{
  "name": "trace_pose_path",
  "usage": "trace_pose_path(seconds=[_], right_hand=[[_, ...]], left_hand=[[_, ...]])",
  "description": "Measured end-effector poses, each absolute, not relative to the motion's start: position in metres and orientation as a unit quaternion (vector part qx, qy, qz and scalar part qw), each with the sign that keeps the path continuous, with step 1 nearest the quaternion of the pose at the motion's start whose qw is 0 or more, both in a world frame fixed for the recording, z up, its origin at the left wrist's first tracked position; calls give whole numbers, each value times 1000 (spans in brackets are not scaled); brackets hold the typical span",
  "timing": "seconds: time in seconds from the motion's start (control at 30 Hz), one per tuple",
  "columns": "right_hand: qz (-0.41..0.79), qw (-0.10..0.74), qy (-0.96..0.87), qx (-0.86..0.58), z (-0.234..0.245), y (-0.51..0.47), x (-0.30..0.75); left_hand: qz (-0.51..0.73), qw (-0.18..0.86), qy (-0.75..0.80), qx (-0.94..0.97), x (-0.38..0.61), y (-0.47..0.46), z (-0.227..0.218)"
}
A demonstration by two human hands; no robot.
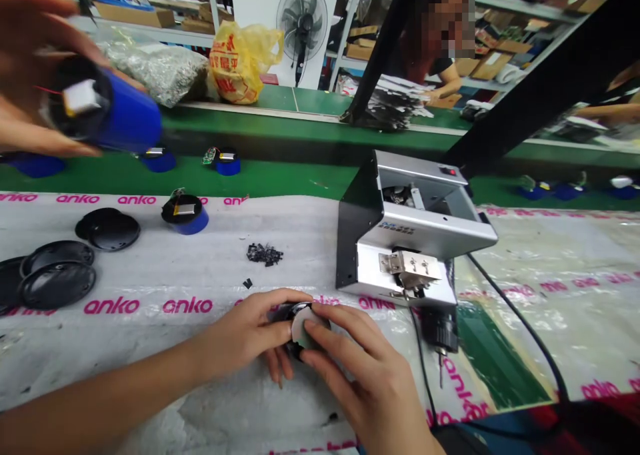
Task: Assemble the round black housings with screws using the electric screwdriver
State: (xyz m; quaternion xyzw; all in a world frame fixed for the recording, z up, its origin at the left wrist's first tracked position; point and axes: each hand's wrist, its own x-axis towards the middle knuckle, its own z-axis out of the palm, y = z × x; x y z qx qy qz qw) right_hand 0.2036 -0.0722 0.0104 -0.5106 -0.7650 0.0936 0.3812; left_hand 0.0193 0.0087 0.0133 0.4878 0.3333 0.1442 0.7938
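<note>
My left hand (pixel 263 325) is closed around a black round part (pixel 284 314), low above the covered bench. A pale grey disc (pixel 301 328) lies against the face of that part. The fingers of my right hand (pixel 357 352) pinch the disc and the black part's rim, the fingertips pressing on the disc. Much of the black part is hidden by my fingers. Beyond my hands lies a small pile of black bits (pixel 265 254), with a few loose pieces (pixel 248 284) nearer to me.
A screw feeder machine (pixel 415 228) stands at right, an electric screwdriver (pixel 440 328) beside it. Black round covers (pixel 57 285) and a blue-and-black unit (pixel 185 214) lie left. Another person's hand (pixel 30 62) holds a blue cylinder (pixel 130 112). Behind runs a green conveyor (pixel 285 175) carrying units.
</note>
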Motion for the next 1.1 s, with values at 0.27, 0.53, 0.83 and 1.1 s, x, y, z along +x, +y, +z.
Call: trace_pose_path(seconds=[0.27,0.53,0.83,1.1], right_hand=[[95,377,-771,-504,15,-70,206],[52,341,-798,-494,20,-68,204],[34,295,-797,-526,28,-73,196],[58,291,-790,-537,26,-77,196]], left_hand=[[148,778,361,492,21,6,12],[137,815,318,464,10,11,6],[145,763,384,500,18,4,14],[144,750,390,515,19,1,13]])
